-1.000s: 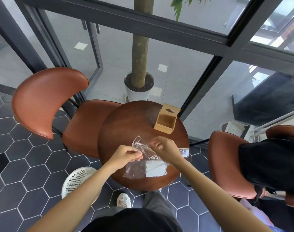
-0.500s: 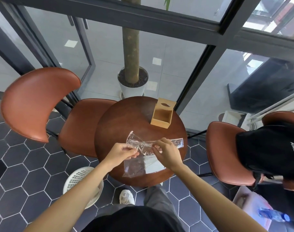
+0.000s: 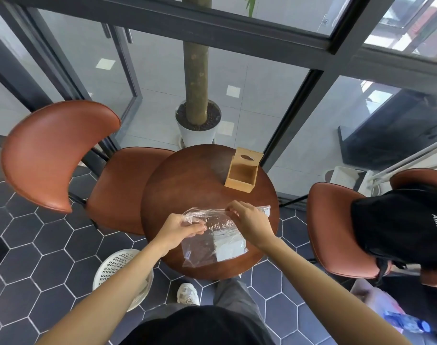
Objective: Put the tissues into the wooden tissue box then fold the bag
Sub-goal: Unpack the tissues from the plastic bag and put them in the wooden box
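Nearest the camera, a person in a dark top and grey trousers is standing over a small round wooden worktop (image 3: 177,185), one pale sneaker (image 3: 187,293) showing on the dark hexagonal floor tiles (image 3: 30,255). A white perforated basket (image 3: 117,267) is sitting on the floor just left of the leg.

Both bare forearms are reaching forward over the near edge of the worktop. The left hand (image 3: 176,231) is pinching the upper left part of a clear plastic zip bag (image 3: 200,252), thumb and fingertips closed on the film. The right hand (image 3: 249,224) is pinching the same top edge further right, its grip also closed on the plastic. The bag is lying on the near half of the worktop, its mouth edge stretching between the two hands, and its right end is poking out past the right hand. Inside it, in the lower right part, a white stack of tissues (image 3: 228,246) is resting flat.

Further back, near the far right edge of the worktop, the wooden tissue box (image 3: 242,174) is lying on its side with its open face showing an empty interior, well apart from the bag.

A brown leather chair (image 3: 58,155) is standing to the left. Another chair (image 3: 334,227) on the right is carrying a black bag (image 3: 401,225). Beyond the worktop, a tree trunk is rising from a white planter (image 3: 198,134) behind dark-framed glass.
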